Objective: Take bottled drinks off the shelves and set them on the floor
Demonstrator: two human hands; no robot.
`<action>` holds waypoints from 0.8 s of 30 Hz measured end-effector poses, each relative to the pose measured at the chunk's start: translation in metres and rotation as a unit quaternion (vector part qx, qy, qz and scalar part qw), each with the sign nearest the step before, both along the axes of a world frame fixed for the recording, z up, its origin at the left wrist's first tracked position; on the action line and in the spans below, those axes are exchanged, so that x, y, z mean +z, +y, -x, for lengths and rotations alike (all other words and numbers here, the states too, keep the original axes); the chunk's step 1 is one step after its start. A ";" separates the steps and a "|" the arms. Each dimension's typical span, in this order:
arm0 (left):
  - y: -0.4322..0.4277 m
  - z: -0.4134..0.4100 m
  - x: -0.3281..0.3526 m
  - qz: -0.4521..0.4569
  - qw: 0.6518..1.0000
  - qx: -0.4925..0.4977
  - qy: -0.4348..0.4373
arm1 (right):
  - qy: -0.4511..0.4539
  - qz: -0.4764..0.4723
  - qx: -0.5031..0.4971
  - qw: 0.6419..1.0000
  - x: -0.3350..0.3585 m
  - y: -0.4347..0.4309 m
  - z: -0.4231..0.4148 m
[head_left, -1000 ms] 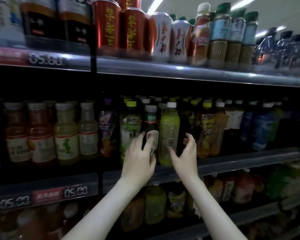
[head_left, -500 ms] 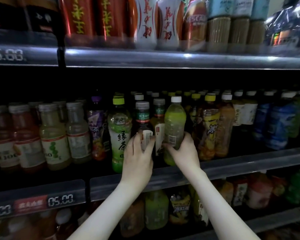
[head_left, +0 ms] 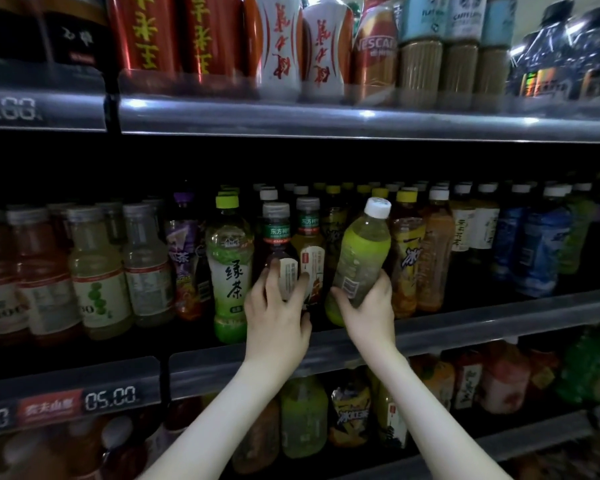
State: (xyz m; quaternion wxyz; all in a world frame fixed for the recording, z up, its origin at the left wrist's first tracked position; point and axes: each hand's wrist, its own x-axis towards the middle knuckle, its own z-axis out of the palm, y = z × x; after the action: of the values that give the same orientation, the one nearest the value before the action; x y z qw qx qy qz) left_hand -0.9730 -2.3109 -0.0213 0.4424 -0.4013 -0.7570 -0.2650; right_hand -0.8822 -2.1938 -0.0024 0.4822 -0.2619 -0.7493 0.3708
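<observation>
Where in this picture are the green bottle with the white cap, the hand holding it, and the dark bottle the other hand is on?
green bottle (head_left: 361, 258): head view, middle of its body.
right hand (head_left: 369, 311): head view, back of the hand.
dark bottle (head_left: 276, 233): head view, green neck label.

- Left hand (head_left: 278, 315) — forearm extended up and forward, back of hand to the camera, fingers curled in a closed grip.
- Right hand (head_left: 368, 311) — forearm extended likewise, palm up, fingers wrapped in a closed grip.
</observation>
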 end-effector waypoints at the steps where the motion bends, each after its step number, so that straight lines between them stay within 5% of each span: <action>1: 0.000 0.000 0.001 0.004 1.000 -0.001 0.002 | 0.013 0.005 0.012 1.000 0.000 0.001 -0.001; 6: -0.006 -0.007 0.009 0.009 1.000 0.012 -0.018 | 0.053 0.017 0.054 0.997 -0.003 0.001 -0.010; 9: -0.014 -0.013 0.011 -0.006 0.993 -0.085 -0.076 | 0.074 -0.003 0.079 0.994 -0.005 -0.012 -0.017; 15: -0.042 -0.033 0.037 0.016 0.929 -0.285 -0.237 | 0.070 -0.095 0.206 0.971 0.018 -0.055 -0.030; 19: -0.067 -0.032 0.039 -0.068 0.912 -0.266 -0.305 | 0.001 -0.056 0.328 0.943 0.035 -0.074 -0.027; 24: -0.100 -0.020 0.029 -0.120 0.894 -0.213 -0.377 | 0.022 -0.035 0.163 0.986 0.041 -0.032 0.008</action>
State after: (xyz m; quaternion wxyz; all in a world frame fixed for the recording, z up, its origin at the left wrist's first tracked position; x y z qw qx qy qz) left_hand -0.9533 -2.4112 0.0078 0.1016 -0.3673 -0.7257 -0.5728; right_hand -0.8907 -2.2254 0.0388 0.4405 -0.1110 -0.7835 0.4240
